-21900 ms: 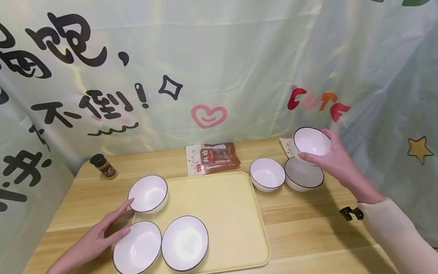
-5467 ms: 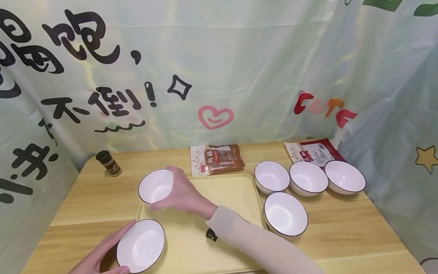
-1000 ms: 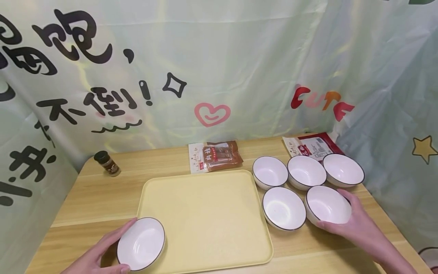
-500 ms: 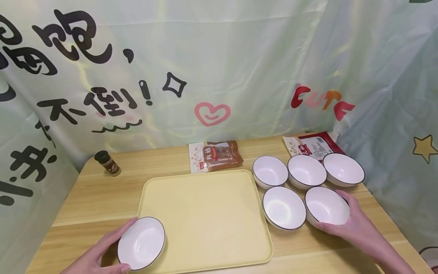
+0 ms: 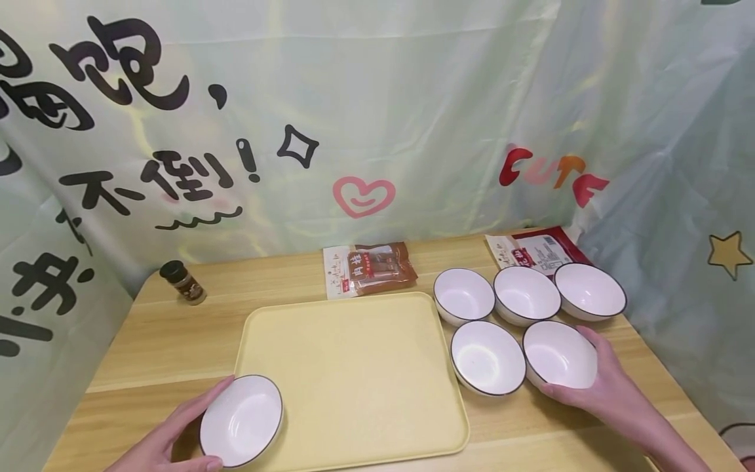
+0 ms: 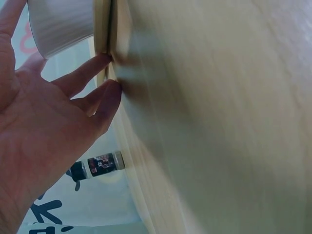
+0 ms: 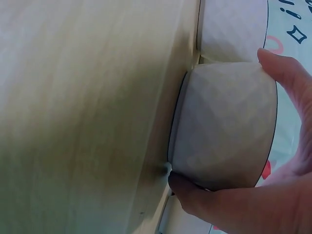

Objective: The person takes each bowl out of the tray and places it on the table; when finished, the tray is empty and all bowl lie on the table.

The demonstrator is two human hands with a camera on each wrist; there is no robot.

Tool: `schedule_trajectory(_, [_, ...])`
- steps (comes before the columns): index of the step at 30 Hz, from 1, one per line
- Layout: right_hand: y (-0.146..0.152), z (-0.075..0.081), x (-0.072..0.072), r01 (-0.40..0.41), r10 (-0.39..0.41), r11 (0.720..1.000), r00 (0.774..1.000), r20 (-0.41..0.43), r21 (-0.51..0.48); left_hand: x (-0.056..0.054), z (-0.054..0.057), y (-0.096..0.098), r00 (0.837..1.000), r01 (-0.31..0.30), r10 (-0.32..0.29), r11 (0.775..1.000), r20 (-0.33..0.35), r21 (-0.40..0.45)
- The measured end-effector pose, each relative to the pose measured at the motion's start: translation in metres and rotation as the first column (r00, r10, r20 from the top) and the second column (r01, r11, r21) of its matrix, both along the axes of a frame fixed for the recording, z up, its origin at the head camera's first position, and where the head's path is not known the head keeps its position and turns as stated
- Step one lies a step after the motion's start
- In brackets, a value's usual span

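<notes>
My left hand (image 5: 171, 432) spans a white, dark-rimmed bowl (image 5: 242, 421) at the tray's near left corner, thumb and a finger at its sides. In the left wrist view that hand (image 6: 53, 107) has its lower fingertips down by the tray's edge, with part of the bowl (image 6: 61, 24) above. At the right, my right hand (image 5: 610, 387) grips a matching bowl (image 5: 560, 355) in the front row. The right wrist view shows this bowl's faceted outside (image 7: 224, 126) between thumb and fingers, low against the table. Another bowl (image 5: 488, 358) stands beside it on its left.
A yellow tray (image 5: 354, 380) covers the table's middle. Behind the front bowls stand three more: a left bowl (image 5: 464, 295), a middle bowl (image 5: 527, 294) and a right bowl (image 5: 590, 290). A brown packet (image 5: 371, 270), a red packet (image 5: 539, 252) and a spice jar (image 5: 184, 283) lie farther back.
Over the longer span, bowls have moved from the tray's left side to the right rows. In the last second, the right-hand bowl shifts slightly left against its neighbour; the left hand stays put.
</notes>
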State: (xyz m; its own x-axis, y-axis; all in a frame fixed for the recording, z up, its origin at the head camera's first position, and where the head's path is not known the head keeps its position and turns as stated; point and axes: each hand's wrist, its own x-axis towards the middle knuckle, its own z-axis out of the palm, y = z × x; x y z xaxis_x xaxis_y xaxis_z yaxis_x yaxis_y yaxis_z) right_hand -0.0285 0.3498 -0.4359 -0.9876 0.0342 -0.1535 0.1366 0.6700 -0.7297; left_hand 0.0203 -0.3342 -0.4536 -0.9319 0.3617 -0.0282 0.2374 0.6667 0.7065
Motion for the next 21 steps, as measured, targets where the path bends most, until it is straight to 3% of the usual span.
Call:
schedule_trajectory(4, [0.000, 0.002, 0.001, -0.007, 0.007, 1.000, 1.000, 0.010, -0.017, 0.001, 0.002, 0.000, 0.999, -0.033, 0.035, 0.998, 0.039, -0.044])
schedule_trajectory(7, [0.000, 0.004, 0.002, -0.002, 0.002, 1.000, 1.000, 0.020, -0.029, 0.002, 0.002, 0.000, 0.999, -0.034, 0.035, 0.999, 0.028, -0.038])
schedule_trajectory(13, [-0.001, 0.006, 0.004, 0.029, -0.032, 0.997, 0.998, -0.048, -0.072, 0.001, -0.001, -0.001, 0.997, 0.026, -0.026, 1.000, -0.070, 0.008])
schedule_trajectory(21, [-0.009, 0.014, 0.001, 0.057, -0.081, 0.990, 0.979, -0.189, -0.130, -0.004, -0.009, -0.006, 0.988, 0.122, -0.109, 0.985, -0.108, 0.120])
